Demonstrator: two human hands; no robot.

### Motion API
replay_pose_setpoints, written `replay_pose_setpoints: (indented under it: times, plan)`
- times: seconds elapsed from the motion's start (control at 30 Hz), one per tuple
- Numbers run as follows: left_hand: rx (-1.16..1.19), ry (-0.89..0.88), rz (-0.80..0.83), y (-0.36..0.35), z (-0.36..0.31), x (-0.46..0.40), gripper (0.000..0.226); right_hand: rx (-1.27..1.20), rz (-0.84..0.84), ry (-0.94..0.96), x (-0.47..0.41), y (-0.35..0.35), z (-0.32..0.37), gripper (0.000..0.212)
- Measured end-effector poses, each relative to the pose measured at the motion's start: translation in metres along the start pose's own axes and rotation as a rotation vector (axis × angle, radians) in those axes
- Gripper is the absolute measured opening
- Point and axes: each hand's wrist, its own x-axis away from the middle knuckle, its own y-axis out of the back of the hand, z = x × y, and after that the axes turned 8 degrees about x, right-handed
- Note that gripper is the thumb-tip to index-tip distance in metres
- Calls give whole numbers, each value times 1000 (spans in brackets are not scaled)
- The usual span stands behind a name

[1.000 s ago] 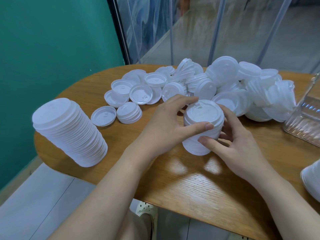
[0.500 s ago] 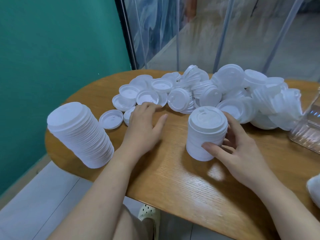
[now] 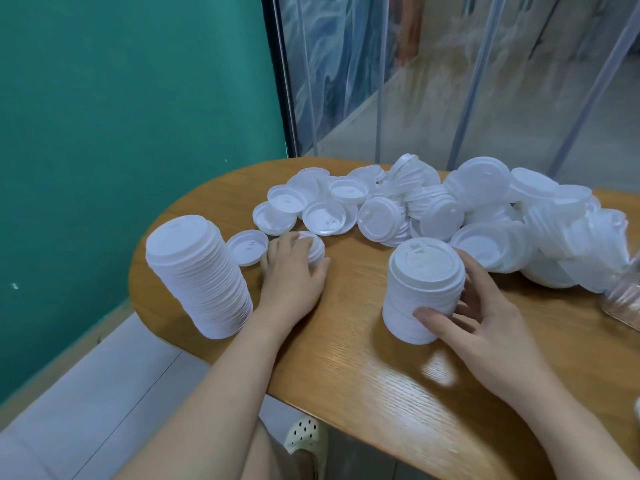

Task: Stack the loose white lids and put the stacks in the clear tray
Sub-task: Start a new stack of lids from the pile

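**Left hand goes for more lids**

Near the table's (image 3: 363,403) left edge, the left hand (image 3: 292,275) has left the centre stack (image 3: 420,289) and now curls over a short stack of lids (image 3: 311,247) — a fresh batch, likely bound for the centre stack. The right hand (image 3: 485,327) still steadies that stack, fingers wrapped round its side. A taller finished stack (image 3: 199,275) leans at the left edge; loose lids (image 3: 450,209) crowd the far edge. Only a corner of the clear tray (image 3: 623,303) shows at the right edge — nothing visibly in it.
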Motion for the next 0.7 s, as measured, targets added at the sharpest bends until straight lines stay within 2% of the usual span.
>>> replay_pose_setpoints:
  times: [0.1,0.27,0.37,0.53,0.7]
  plan:
    - [106,10,-17,0,0,3,47,-18,6,4,0,0,2,79]
    - [119,105,-56,2,3,-6,74,-19,8,27,2,-1,6,76]
    - [154,141,-51,4,4,-8,81,-8,17,43,3,0,9,72]
    - [410,119,-85,14,-7,5,82,-18,22,39,7,1,10,72]
    - [485,40,-129,23,-20,13,76,12,11,36,6,1,13,72]
